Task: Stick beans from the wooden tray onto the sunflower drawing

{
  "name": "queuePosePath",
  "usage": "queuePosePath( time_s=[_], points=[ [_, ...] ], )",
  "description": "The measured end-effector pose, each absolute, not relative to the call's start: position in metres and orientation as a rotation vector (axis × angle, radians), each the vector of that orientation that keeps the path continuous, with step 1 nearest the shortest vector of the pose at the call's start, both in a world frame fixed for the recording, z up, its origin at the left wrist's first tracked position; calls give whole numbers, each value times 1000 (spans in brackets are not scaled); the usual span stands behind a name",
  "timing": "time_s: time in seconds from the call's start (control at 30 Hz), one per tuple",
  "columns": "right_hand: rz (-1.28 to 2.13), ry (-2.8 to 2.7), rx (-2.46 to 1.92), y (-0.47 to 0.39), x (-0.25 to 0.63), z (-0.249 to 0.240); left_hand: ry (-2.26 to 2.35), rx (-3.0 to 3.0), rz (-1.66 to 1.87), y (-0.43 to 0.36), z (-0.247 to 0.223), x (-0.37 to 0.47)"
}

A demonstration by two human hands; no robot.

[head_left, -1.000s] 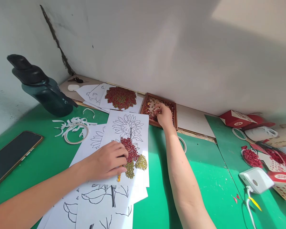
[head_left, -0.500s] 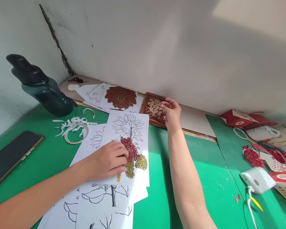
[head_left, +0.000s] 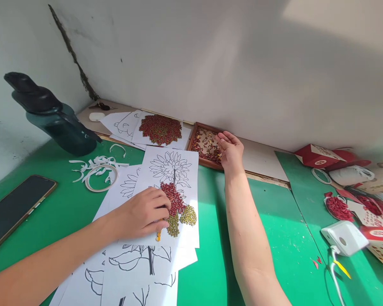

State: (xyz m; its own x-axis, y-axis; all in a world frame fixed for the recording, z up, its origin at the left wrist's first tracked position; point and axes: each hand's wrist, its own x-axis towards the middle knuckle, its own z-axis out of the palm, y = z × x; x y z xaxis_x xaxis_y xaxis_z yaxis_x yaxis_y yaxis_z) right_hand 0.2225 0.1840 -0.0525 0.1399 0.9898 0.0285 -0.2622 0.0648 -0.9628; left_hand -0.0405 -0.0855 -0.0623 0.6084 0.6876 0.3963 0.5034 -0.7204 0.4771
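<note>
My left hand (head_left: 147,214) lies on a white sheet (head_left: 147,170) with a sunflower outline, its fingers loosely bent and slightly apart. Beside its fingertips are a patch of red beans (head_left: 174,197) and two clusters of green mung beans (head_left: 173,225). A few yellow kernels (head_left: 158,236) show by the thumb; the area beneath the palm is hidden. My right hand (head_left: 230,148) is over the right side of a shallow wooden tray (head_left: 206,163), fingers stretched out and apart. Mixed beans and kernels lie in the tray. Nothing shows between the fingers.
A bean-covered flower picture (head_left: 161,129) lies behind the sheet. To the left are a dark bottle (head_left: 60,123), a phone (head_left: 19,210), paper scraps and a tape ring (head_left: 101,178). Red boxes (head_left: 319,156) and a white charger (head_left: 344,238) with a cable sit at right.
My right hand stays over the tray, with its fingers a little straighter. My left hand keeps its place on the sheet. The whole view has shifted slightly.
</note>
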Motion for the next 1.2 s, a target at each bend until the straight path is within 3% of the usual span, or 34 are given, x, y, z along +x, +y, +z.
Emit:
queuePosePath(
  time_s=[0.83, 1.0, 1.2],
  points=[
    [1206, -1682, -1273, 170, 199, -47, 982, 2521, 795, -86, -66, -41],
    [984, -1815, -1370, 153, 198, -7, 966, 2544, 789, -86, -67, -42],
    [755, -2192, -948, 66, 200, 85, 978, 2556, 772, -87, -63, -43]
  ],
)
